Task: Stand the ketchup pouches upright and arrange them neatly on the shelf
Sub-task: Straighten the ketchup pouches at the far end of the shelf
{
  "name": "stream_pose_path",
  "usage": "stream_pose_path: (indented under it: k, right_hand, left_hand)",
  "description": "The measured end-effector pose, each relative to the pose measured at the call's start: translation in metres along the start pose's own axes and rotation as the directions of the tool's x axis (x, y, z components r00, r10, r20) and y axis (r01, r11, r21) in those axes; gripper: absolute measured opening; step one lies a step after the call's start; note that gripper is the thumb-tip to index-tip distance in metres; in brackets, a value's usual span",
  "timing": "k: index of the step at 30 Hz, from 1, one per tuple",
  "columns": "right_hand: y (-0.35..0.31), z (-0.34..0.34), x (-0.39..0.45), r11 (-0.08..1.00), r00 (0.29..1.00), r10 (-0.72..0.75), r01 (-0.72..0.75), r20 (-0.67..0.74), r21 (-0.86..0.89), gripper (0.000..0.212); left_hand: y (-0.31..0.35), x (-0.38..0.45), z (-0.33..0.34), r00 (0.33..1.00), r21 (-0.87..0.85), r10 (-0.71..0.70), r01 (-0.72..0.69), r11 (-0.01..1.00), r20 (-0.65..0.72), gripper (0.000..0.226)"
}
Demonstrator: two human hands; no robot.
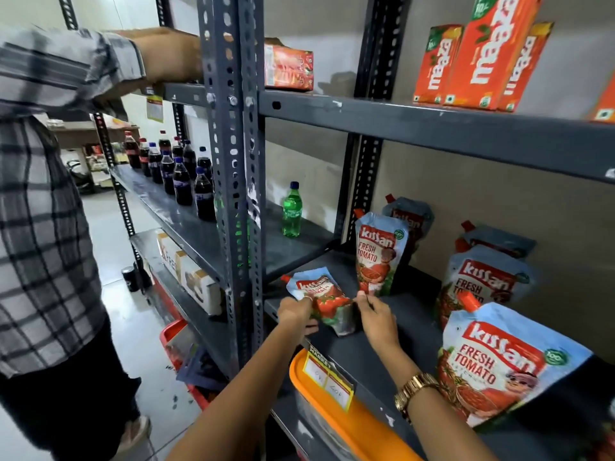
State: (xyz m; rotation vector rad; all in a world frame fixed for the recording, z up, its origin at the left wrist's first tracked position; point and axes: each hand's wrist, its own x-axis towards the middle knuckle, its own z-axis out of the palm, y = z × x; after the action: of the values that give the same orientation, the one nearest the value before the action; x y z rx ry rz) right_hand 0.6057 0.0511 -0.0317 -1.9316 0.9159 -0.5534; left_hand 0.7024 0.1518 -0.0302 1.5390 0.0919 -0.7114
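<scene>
A red-and-blue ketchup pouch [324,299] leans back at the left front of the dark metal shelf [412,331]. My left hand [294,312] grips its left lower edge, and my right hand [377,316] holds its right bottom corner. Just behind it a second pouch [377,254] stands upright, with another pouch [411,216] behind that one. To the right, a pouch [484,287] stands with one more pouch [496,239] leaning behind it. A large pouch [499,367] leans at the front right.
A green bottle [292,211] stands on the neighbouring shelf, past a perforated upright post [233,161]. Orange juice cartons [479,54] sit on the shelf above. An orange-lidded bin [342,417] is below. Another person in a checked shirt [43,194] stands at the left, reaching to an upper shelf.
</scene>
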Motion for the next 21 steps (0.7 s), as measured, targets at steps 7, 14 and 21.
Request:
stream_pose_path:
  k: [7, 14, 21]
  right_hand:
    - [-0.008, 0.018, -0.021, 0.948, 0.976, 0.174, -0.201, 0.128, 0.246, 0.025]
    - [-0.023, 0.019, -0.031, 0.769, 0.895, 0.319, -0.436, 0.311, 0.467, 0.012]
    - [-0.023, 0.024, -0.022, 0.918, 0.995, 0.104, -0.101, 0.015, 0.384, 0.030]
  left_hand:
    - [0.013, 0.009, -0.032, 0.998, 0.175, 0.020, -0.008, 0.984, -0.067, 0.037]
    - [0.005, 0.005, -0.042, 0.991, 0.186, 0.130, -0.127, 0.974, -0.006, 0.010]
    - [0.024, -0.001, -0.032, 0.924, 0.031, 0.378, -0.380, 0.925, 0.061, 0.021]
